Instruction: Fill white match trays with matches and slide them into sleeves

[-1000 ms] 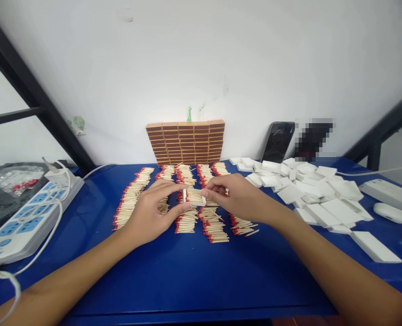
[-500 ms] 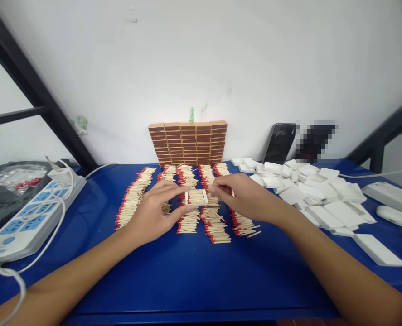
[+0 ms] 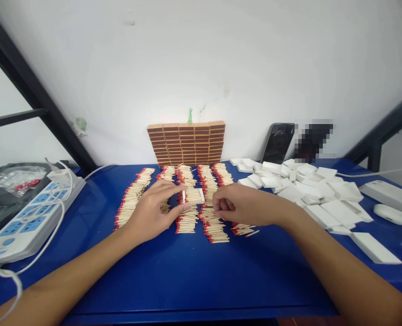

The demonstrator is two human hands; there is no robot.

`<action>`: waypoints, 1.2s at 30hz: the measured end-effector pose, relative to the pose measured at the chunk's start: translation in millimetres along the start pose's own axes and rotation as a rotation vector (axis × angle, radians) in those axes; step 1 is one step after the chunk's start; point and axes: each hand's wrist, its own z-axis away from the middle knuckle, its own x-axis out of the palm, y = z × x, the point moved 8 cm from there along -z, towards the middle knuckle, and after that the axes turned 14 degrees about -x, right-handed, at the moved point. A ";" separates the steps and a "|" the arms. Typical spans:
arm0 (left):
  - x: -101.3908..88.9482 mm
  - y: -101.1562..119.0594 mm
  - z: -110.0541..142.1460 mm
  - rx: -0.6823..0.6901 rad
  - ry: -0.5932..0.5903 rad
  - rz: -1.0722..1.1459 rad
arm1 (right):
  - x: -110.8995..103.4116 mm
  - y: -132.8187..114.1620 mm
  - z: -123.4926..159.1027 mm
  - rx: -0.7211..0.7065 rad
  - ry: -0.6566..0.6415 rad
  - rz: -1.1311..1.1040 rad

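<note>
My left hand (image 3: 153, 209) pinches a small white matchbox tray (image 3: 193, 196) filled with matches, held just above the rows of red-tipped matches (image 3: 183, 194) laid on the blue table (image 3: 187, 271). My right hand (image 3: 241, 204) is lowered onto the match rows to the right of the tray, fingers curled in a pinch on the matches; what it holds is hidden. A brown stack of matchboxes (image 3: 187, 143) stands against the wall behind.
A heap of white empty trays (image 3: 309, 190) lies to the right, with a dark phone (image 3: 278, 142) leaning on the wall. A white power strip (image 3: 27, 215) with cables sits at the left; a white case (image 3: 390, 213) and white box (image 3: 389, 194) at far right.
My right hand has left the tray's right end and dropped down onto the match rows. The left hand still holds the tray, almost unmoved.
</note>
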 end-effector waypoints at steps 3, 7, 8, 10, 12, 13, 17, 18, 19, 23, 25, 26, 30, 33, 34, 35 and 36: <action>0.2 0.0 -0.1 0.002 -0.004 0.001 | -2.7 2.7 1.5 -0.032 0.005 0.002; 0.0 -1.1 0.6 -0.005 -0.001 0.001 | -4.8 -1.8 1.1 -0.081 -0.016 0.002; 0.0 -1.3 0.8 -0.006 0.000 0.001 | -4.8 -3.3 0.7 -0.083 -0.027 0.002; 0.3 -1.6 0.9 -0.007 -0.003 0.000 | -4.2 -5.9 -0.2 -0.080 -0.052 0.015; 0.8 -1.6 0.8 -0.004 -0.006 -0.003 | -2.8 -5.5 -0.8 -0.070 -0.067 0.028; 0.9 -1.5 0.8 -0.001 -0.007 -0.003 | -2.1 -3.5 -0.7 -0.058 -0.065 0.026; 0.8 -1.0 0.9 0.001 -0.006 -0.003 | -0.6 10.2 1.3 -0.006 -0.016 0.020; 0.9 -0.8 1.0 0.001 -0.009 -0.003 | -0.2 13.3 1.8 0.003 -0.008 0.020; 0.9 -0.5 1.2 0.000 -0.012 -0.002 | -0.2 15.4 2.2 0.006 0.000 0.024; 0.6 0.2 1.4 0.005 -0.010 -0.003 | -0.7 15.9 1.6 -0.001 -0.001 0.018; 0.4 0.0 1.2 0.005 -0.007 0.002 | -1.6 11.9 0.3 -0.026 -0.007 0.008; 0.5 -0.1 1.1 0.005 -0.008 0.003 | -1.6 9.8 -0.4 -0.040 -0.016 0.002; 0.7 0.2 1.3 0.008 -0.009 -0.003 | 0.7 9.2 -1.1 -0.034 -0.072 0.011; 0.2 0.6 1.9 0.009 -0.005 -0.003 | 2.7 15.8 -0.3 0.010 -0.093 0.016; 0.2 0.6 2.0 0.008 -0.004 -0.002 | 3.5 17.9 -0.1 0.019 -0.096 0.010; 0.3 0.5 2.1 0.006 -0.005 -0.001 | 4.1 19.8 0.1 0.026 -0.097 0.003; 0.3 0.4 2.1 0.005 -0.006 -0.001 | 4.3 21.6 0.1 0.034 -0.092 -0.001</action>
